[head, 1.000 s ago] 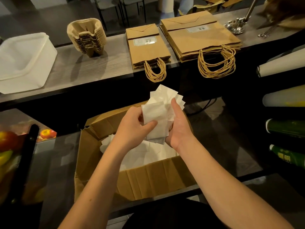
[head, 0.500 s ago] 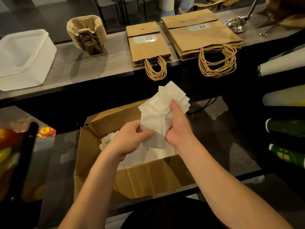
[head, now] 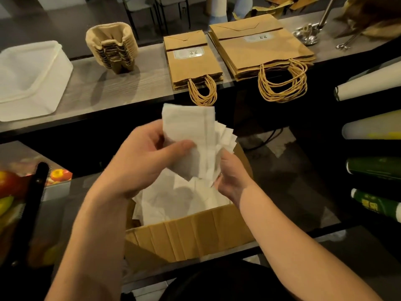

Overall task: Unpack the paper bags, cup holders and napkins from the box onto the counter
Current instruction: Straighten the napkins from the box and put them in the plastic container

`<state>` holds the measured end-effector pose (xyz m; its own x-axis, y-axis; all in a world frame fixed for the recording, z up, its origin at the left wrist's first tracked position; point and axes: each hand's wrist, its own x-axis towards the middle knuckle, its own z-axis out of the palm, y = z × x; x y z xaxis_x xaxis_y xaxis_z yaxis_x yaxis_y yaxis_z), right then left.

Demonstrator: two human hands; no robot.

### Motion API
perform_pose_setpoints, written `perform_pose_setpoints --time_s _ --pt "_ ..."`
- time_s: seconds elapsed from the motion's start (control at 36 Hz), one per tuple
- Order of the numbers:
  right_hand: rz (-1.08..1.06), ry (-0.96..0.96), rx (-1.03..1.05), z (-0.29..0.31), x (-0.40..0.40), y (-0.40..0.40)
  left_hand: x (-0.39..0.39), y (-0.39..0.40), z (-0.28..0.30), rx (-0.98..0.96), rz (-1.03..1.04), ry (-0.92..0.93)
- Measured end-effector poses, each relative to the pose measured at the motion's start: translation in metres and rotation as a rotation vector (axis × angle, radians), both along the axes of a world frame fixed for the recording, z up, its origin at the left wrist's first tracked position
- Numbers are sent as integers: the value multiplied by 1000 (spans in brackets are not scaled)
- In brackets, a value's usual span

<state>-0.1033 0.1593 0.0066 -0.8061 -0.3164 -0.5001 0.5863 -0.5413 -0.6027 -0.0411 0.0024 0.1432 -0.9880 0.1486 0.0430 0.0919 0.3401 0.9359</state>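
The left hand (head: pixel 143 161) curls its fingers round a wad of napkins (head: pixel 191 140), thumb pressed flat across the front sheet, wrist bent inward. The right hand (head: pixel 231 172) cups the wad's lower right edge from beneath; its fingertips are hidden behind the paper, so its grip seems a loose clasp. Both forearms rise from below, and the wad is held above the open box (head: pixel 186 235), where more napkins (head: pixel 180 200) lie. Beyond the box, on the counter (head: pixel 86 92), sit cup holders (head: pixel 111 49) and two stacks of bags (head: pixel 227 55).
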Motion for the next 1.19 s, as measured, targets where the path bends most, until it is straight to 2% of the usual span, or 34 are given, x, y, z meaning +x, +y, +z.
perform_pose_setpoints --time_s 0.22,0.42,0.5,0.61,0.69,0.78,0.89,0.97,1.19 --pt "39 -5 -28 19 6 -1 -35 10 -42 -244 144 -150" --pt "28 -48 -53 22 3 -2 -26 -1 -36 -145 177 -84" --pt "42 -8 12 16 4 -7 -30 -7 -29 -129 199 -75" --pt "78 36 346 11 5 -14 -37 -10 -30 -70 240 -131" --pt "122 47 456 10 1 -16 -47 -5 -35 -26 239 -195" --pt "136 74 467 13 4 -16 -59 1 -41 -13 239 -258" --pt "150 188 541 6 8 -16 -71 4 -53 -146 252 -289" --pt "171 249 549 5 8 -17 -75 5 -59 -253 259 -272" --pt "178 296 583 3 9 -11 -72 8 -71 -380 301 -154"
